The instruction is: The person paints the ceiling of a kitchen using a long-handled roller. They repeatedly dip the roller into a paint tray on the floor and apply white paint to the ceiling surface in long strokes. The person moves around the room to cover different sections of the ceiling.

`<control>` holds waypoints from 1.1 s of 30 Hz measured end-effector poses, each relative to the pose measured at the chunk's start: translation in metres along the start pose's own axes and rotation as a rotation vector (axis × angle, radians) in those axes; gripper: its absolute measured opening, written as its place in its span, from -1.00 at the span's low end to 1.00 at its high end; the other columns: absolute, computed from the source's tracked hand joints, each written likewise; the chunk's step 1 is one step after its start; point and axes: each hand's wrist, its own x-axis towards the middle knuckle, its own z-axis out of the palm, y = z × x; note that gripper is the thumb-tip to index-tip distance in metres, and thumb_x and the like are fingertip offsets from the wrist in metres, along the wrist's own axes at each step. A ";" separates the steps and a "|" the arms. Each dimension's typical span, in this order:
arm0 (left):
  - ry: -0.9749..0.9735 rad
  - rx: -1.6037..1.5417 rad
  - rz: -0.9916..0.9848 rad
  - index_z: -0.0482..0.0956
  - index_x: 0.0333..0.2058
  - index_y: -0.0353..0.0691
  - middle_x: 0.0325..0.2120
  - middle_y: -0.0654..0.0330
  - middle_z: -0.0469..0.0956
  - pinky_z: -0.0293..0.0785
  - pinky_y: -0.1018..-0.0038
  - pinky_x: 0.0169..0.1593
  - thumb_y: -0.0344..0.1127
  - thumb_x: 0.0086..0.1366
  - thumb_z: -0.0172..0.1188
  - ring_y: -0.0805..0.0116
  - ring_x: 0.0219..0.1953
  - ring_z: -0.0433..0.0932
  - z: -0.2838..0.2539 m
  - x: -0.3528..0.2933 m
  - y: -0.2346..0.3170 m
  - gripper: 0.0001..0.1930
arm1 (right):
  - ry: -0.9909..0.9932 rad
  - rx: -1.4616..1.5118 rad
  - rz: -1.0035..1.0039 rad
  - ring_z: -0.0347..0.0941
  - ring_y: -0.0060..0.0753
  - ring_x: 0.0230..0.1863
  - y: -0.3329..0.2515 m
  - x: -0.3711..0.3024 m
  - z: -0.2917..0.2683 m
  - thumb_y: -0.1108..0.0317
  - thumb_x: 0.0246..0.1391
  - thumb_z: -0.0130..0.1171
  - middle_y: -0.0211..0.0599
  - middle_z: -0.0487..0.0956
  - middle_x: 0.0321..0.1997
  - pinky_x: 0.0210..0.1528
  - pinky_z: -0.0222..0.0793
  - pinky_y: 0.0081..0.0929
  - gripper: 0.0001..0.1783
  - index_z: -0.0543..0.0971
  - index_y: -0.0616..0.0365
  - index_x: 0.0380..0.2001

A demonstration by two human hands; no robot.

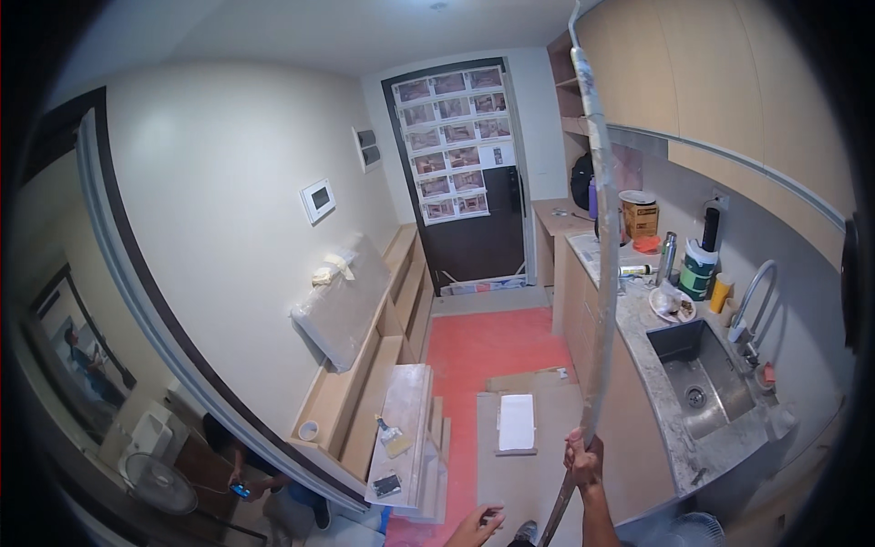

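- R hand closed tight round lower part of long pole
- pole near upright, runs up past counter & upper cabinets in this view, bent metal rod at top end
- L hand low at bottom edge, part cut off, fingers loosely spread & half curled, apart from pole
- white sheet on covered floor ahead, btwn bench & counter
- paintbrush + dark flat device on wooden bench, L side
- steel sink w/ faucet set in counter, R side
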 end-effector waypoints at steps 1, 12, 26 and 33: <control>-0.027 -0.030 -0.033 0.31 0.21 -0.32 -0.14 0.04 0.57 0.54 0.37 -0.12 -0.22 0.40 0.16 0.24 -0.18 0.59 -0.006 0.023 0.021 -0.50 | -0.021 -0.003 -0.029 0.16 -0.73 -0.73 0.000 0.009 0.003 0.14 0.25 0.19 -0.61 0.28 -0.69 -0.70 0.06 -0.66 -0.70 0.43 0.15 -0.32; 0.025 -0.236 0.391 0.24 0.22 -0.33 0.03 0.01 0.50 0.40 0.29 0.21 -0.21 0.41 0.16 0.22 0.12 0.49 -0.059 0.211 0.255 -0.48 | -0.193 -0.223 -0.186 0.46 -0.48 -0.45 0.007 0.077 0.064 -0.13 0.19 0.20 -0.36 0.52 -0.48 -0.42 0.38 -0.44 -0.42 0.39 0.23 -0.14; 0.649 -0.027 0.627 0.34 -0.21 -0.30 -0.37 0.21 0.51 0.47 0.54 -0.43 -0.21 0.31 0.30 0.49 -0.42 0.56 -0.213 0.334 0.334 -0.66 | -0.241 -0.737 0.108 0.60 0.00 -0.10 0.086 0.018 0.051 0.09 0.11 0.31 0.08 0.64 -0.10 -0.11 0.47 -0.12 -0.40 0.45 0.07 0.17; 0.144 -0.384 0.605 0.28 0.08 -0.27 -0.14 0.10 0.49 0.67 0.41 -0.33 -0.28 0.38 0.18 0.31 -0.31 0.66 -0.246 0.301 0.349 -0.60 | -0.311 -0.482 -0.276 0.59 -0.06 -0.27 0.097 0.000 0.112 0.22 0.15 0.22 0.01 0.63 -0.18 -0.21 0.47 -0.15 -0.49 0.48 0.17 0.14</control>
